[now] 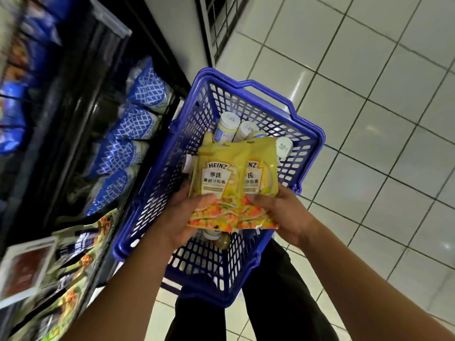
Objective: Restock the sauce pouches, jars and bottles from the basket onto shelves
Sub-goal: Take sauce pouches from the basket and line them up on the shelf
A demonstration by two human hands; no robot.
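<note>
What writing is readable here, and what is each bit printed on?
"HEINZ", "亨氏", "香甜沙拉酱": front yellow pouch, pinched by the left hand.
"NZ", "氏", "沙拉酱": second pouch, partly covered by the first, held by the right hand.
White bottle caps in the blue basket: print too small to read.
Blue shelf packs: too blurred to read.

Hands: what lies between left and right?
Head view: two overlapping yellow pouches, gripped by the left hand and the right hand above the basket.
</note>
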